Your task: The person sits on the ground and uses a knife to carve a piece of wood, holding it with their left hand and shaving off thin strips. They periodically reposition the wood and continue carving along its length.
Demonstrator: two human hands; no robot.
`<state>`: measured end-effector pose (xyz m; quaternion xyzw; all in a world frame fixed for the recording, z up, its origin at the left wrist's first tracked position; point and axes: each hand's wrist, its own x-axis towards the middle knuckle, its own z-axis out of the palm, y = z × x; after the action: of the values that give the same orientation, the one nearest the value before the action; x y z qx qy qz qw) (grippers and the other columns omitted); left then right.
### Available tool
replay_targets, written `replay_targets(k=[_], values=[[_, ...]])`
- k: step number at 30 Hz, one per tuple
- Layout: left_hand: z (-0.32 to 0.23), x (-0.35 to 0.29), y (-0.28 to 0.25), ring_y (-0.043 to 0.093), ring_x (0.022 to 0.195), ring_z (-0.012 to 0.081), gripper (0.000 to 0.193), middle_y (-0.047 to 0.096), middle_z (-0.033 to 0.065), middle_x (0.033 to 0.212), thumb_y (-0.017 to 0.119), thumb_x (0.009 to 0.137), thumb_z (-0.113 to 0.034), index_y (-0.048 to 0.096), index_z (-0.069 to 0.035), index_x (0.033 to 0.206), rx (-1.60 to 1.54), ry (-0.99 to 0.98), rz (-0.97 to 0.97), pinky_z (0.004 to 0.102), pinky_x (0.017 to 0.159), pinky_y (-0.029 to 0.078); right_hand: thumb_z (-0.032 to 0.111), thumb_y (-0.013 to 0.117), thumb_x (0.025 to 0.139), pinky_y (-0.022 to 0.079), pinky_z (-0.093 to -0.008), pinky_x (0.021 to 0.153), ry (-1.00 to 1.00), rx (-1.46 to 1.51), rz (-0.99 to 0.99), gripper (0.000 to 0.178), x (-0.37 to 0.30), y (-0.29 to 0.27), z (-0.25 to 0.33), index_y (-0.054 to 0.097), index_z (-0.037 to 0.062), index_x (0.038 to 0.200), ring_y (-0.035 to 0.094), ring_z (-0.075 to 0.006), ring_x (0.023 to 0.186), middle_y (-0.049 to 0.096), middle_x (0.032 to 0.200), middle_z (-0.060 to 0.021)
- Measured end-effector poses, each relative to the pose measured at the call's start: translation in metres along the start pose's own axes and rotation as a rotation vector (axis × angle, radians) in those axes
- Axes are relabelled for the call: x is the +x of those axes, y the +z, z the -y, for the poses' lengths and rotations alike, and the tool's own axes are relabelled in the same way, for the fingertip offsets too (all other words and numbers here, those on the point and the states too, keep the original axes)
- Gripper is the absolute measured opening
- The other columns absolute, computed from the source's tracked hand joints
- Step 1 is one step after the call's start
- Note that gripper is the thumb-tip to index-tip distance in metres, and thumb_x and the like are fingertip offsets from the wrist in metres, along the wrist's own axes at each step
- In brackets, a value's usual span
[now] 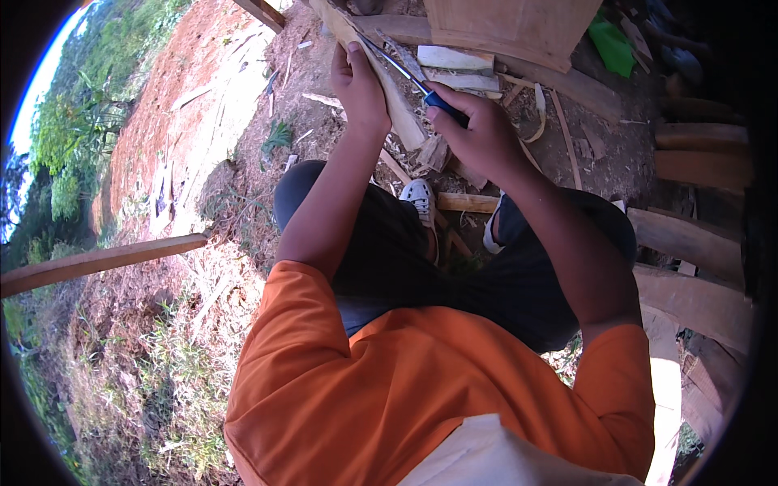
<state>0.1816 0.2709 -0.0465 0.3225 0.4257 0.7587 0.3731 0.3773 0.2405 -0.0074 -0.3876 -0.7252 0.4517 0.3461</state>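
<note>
A long pale wooden piece (399, 107) slants away from me, its near end above my feet and its far end at the top edge. My left hand (359, 91) grips it from the left side, fingers wrapped round its edge and thumb up. In my right hand (478, 134) is a blue-handled tool with a long slim metal shaft (409, 74). Its shaft points up and left and lies along the wood's right edge. Whether the shaft is a blade cannot be made out. My right fingers are closed round the handle.
A wide wooden panel (506, 28) stands at the far side. Short split wood pieces (455, 58), shavings and sticks litter the dirt ground. Curved boards (689, 243) are stacked at right. A wooden pole (105, 263) juts in from the left. A green cloth-like thing (609, 47) lies far right.
</note>
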Motion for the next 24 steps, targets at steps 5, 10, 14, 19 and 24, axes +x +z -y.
replay_targets(k=[5,10,14,19,24], values=[[0.011,0.001,-0.002,0.054,0.055,0.0103,0.028,0.057,0.0024,0.073,0.041,0.112,-0.031,0.057,-0.007,0.111,0.094,0.081,0.009,0.0259,0.049,0.047,0.026,0.067,0.096,0.055,-0.0357,0.082,-0.032,-0.013,-0.045,0.044,-0.001,0.004,-0.002,0.066,0.0058,0.135,0.075,-0.0270,0.090,0.075,0.098,-0.0220],[0.010,-0.003,0.004,0.054,0.055,0.0097,0.028,0.057,0.0016,0.074,0.040,0.112,-0.031,0.057,-0.008,0.111,0.079,0.102,0.044,0.0256,0.049,0.046,0.026,0.069,0.095,0.055,-0.0357,0.078,-0.024,-0.036,-0.033,0.046,-0.001,-0.002,0.001,0.065,0.0054,0.136,0.074,-0.0265,0.084,0.075,0.094,-0.0202],[0.009,-0.006,0.009,0.061,0.078,0.0106,0.031,0.065,0.0052,0.095,0.041,0.113,-0.028,0.055,-0.003,0.124,0.064,0.070,0.061,0.0264,0.068,0.052,0.025,0.068,0.098,0.054,-0.0329,0.082,0.052,-0.029,-0.001,0.046,-0.001,-0.006,0.003,0.063,0.0057,0.140,0.071,-0.0175,0.086,0.076,0.099,-0.0165],[0.004,-0.013,0.017,0.063,0.104,0.0134,0.037,0.067,0.0087,0.118,0.039,0.113,-0.027,0.054,-0.001,0.134,0.095,0.078,0.098,0.0295,0.092,0.051,0.025,0.068,0.096,0.055,-0.0356,0.074,0.002,-0.033,-0.066,0.044,-0.002,-0.003,-0.007,0.065,0.0069,0.136,0.074,-0.0216,0.080,0.074,0.088,-0.0176],[0.007,-0.018,0.016,0.063,0.103,0.0127,0.037,0.067,0.0087,0.118,0.039,0.113,-0.026,0.053,0.000,0.136,0.152,0.109,0.062,0.0292,0.090,0.051,0.025,0.068,0.096,0.055,-0.0349,0.074,-0.038,-0.083,-0.010,0.045,0.005,-0.015,-0.014,0.065,0.0085,0.137,0.073,-0.0186,0.080,0.075,0.088,-0.0165]])
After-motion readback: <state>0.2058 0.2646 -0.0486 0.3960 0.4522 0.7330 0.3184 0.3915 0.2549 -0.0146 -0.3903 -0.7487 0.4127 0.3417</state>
